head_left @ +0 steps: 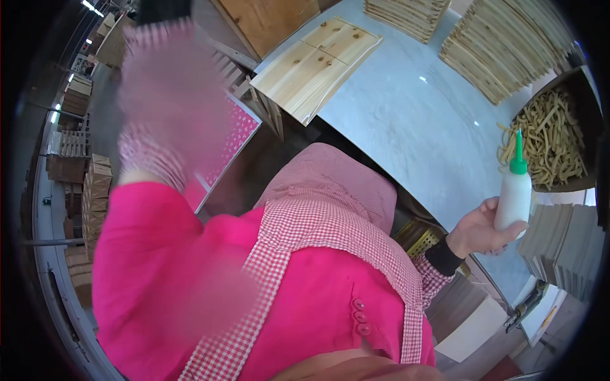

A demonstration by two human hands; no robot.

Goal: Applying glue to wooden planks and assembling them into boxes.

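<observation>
My right hand is closed around a white squeeze bottle with a green nozzle cap. The bottle stands nearly upright in my grip, nozzle up, above the right end of a pale grey table. Toward the upper left my left arm is raised, in a pink sleeve with a checked cuff cover, partly blurred. Its black cuff runs up to the top edge, and the left hand itself lies outside the picture. Light wooden panels with knots lie on the table's far left part, overhanging its edge.
Stacks of thin wooden pieces stand at the table's far side. A box of curled tan strips is at the right, above stacked greyish boards. A pink patterned panel is on the left; a yellow basket sits below the table.
</observation>
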